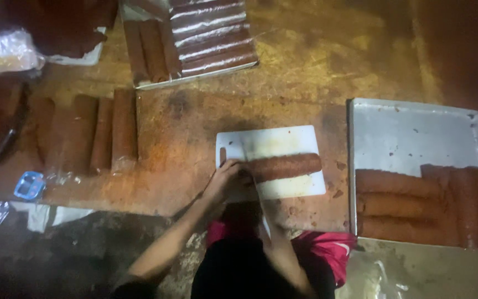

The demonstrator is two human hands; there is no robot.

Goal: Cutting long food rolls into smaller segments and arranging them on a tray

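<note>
Left hand [225, 180] grips one end of the brown log [283, 166]. It is long, rough and reddish, lying on the white cutting board [272, 141]. I cannot tell the right hand's grip.

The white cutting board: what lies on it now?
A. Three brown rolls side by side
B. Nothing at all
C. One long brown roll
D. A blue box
C: a single long brown roll lies across the white cutting board, with both hands together at its left end; the other rolls lie off the board, on the metal tray to the right and on the table to the left.
</note>
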